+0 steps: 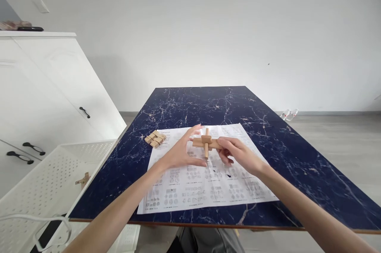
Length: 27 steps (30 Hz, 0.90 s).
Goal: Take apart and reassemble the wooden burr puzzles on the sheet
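Observation:
My right hand point(233, 150) pinches the right end of a wooden interlocking puzzle point(206, 140), a cross of several light-brown bars, held over a printed sheet. Just left of it, my left hand point(186, 149) has its thumb and fingers spread in a wide C around the puzzle's left side; I see no firm grip there. Beneath both hands lies the white instruction sheet point(190, 195), covered with small diagrams and print. At its upper left corner sits another wooden puzzle point(155, 138) made of small joined blocks.
The dark blue marble-patterned table point(196, 104) reaches toward a pale wall. To the left stand a white cabinet point(59, 98) with black handles and a perforated white basket point(50, 169) holding a small wooden piece point(83, 180). A white cable point(35, 218) crosses the basket's near end.

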Motion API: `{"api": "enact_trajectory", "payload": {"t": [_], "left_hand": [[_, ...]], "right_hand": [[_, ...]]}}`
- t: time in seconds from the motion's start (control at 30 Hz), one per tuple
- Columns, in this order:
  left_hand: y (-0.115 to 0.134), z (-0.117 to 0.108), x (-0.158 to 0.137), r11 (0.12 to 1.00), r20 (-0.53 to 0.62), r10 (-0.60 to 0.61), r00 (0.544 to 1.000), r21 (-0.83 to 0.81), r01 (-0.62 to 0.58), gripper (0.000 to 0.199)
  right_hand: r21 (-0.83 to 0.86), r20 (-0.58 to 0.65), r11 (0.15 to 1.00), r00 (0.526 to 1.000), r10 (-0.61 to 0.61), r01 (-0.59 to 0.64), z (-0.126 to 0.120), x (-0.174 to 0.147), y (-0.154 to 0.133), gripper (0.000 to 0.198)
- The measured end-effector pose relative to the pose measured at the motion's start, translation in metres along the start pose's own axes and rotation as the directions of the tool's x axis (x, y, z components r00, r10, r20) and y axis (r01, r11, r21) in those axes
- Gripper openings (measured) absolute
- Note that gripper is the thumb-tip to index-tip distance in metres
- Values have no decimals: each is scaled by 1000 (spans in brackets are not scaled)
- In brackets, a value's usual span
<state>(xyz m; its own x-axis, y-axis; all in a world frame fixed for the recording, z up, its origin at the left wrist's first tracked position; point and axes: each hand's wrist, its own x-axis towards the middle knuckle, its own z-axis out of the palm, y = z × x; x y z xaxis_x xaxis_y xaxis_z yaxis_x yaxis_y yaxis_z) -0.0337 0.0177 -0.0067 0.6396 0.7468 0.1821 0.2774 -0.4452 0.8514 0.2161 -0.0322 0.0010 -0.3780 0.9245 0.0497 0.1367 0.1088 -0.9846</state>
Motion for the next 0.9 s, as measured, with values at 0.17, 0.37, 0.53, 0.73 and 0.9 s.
{"api": "enact_trajectory", "payload": {"t": [0.17,0.37,0.53,0.73,0.9], "left_hand": [[-2,0,1,999,-2,36,999,-36,-36,101],[4,1,0,999,17,39,999,-14,-39,96],[7,4,0,998,19,55,998,-1,-55,93],[10,5,-3,996,6,76,997,42,-76,96],[9,5,-3,996,13,66,998,60,-67,94]], "right_hand": [[54,124,998,992,3,-10,4,16,16,48],[53,120,997,992,44,-51,9,11,20,51],[23,8,999,999,40,-40,14,4,16,57],[47,-29,998,999,35,-34,20,0,14,58],[66,-17,996,998,60,-59,21,0,15,57]]}}
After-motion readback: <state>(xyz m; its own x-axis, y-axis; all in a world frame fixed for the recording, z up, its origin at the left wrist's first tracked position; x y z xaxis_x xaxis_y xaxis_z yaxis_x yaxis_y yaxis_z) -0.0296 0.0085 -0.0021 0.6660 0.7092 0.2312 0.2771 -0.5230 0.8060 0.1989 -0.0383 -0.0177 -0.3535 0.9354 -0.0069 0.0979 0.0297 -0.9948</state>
